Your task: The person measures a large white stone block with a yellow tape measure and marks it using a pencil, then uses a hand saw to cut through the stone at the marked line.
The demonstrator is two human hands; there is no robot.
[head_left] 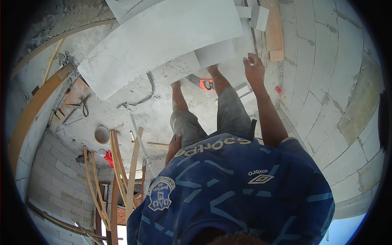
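A large white slab [163, 41] fills the upper middle of the frame; its upper side meets the frame's top, its left corner points to the upper left, and its long lower edge looks curved. Under the right part of this edge, a grey block [216, 54] is partly visible. The right hand [254, 68] is raised to the right of the block, apart from it, with fingers loosely bent and nothing seen in them. Between this hand and the block wall [326, 69] at right, there is a gap, with a wooden plank [274, 32] above. The left hand [174, 143] lies against the left leg of the grey shorts [185, 127]; its fingers are partly hidden, so I cannot tell how much they are closed. Between the lower legs, a saw [207, 85] with an orange handle lies on the floor [163, 100]. This floor spreads from the slab's lower edge toward a round bucket [101, 134] at left, beside long wooden sticks [118, 163].
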